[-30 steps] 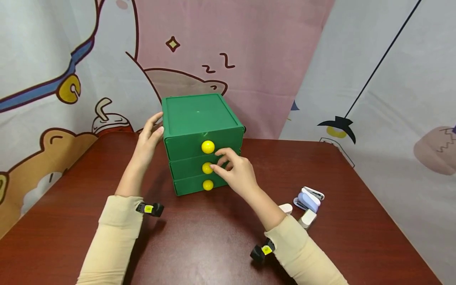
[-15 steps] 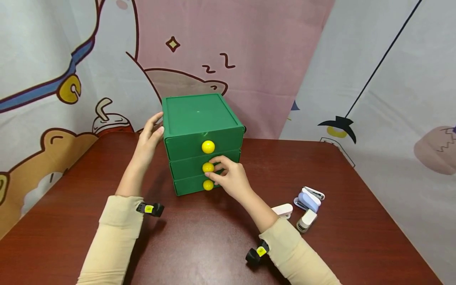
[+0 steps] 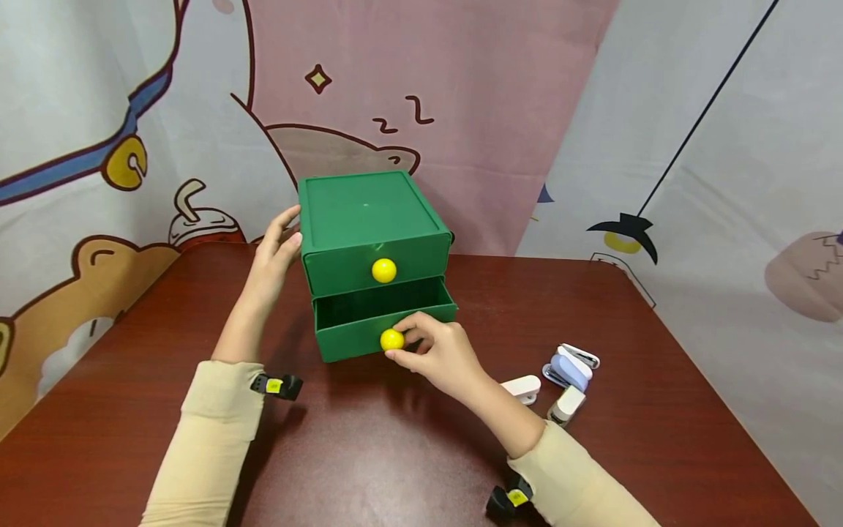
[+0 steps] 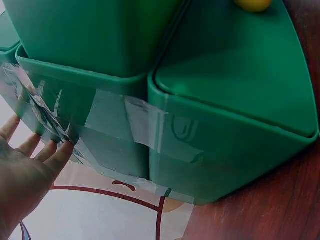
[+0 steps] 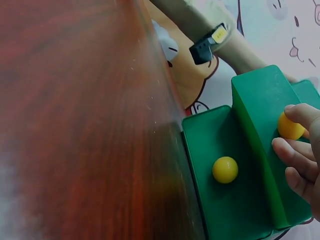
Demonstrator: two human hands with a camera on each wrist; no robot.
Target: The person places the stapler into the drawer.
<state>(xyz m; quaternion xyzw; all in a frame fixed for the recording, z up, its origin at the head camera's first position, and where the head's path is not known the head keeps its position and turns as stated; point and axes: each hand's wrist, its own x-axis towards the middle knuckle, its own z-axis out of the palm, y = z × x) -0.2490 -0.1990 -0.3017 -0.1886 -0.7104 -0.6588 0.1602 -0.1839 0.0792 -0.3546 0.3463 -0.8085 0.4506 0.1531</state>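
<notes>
A green three-drawer box [image 3: 365, 208] with yellow ball knobs stands on the table. Its middle drawer [image 3: 352, 338] is pulled partway out, and the visible inside is bare. Thumb and fingers of my right hand [image 3: 448, 355] pinch that drawer's yellow knob [image 3: 391, 339]. My left hand [image 3: 273, 256] rests its fingertips against the left side of the box; in the left wrist view they touch the side panel near clear tape [image 4: 137, 120]. The top drawer [image 3: 342, 269] is closed. In the head view the middle drawer hides the bottom one, whose knob [image 5: 225, 170] shows in the right wrist view.
Right of the box, several small staplers lie on the brown table [image 3: 395, 454]: a white one [image 3: 523, 388] partly behind my right forearm, a lavender one [image 3: 571, 369], and a white-topped one [image 3: 566, 405]. A patterned cloth [image 3: 494, 110] hangs behind the table.
My right hand has moved down to the middle knob, taken hold of it and pulled the middle drawer out toward me. The left hand stays at the box's side.
</notes>
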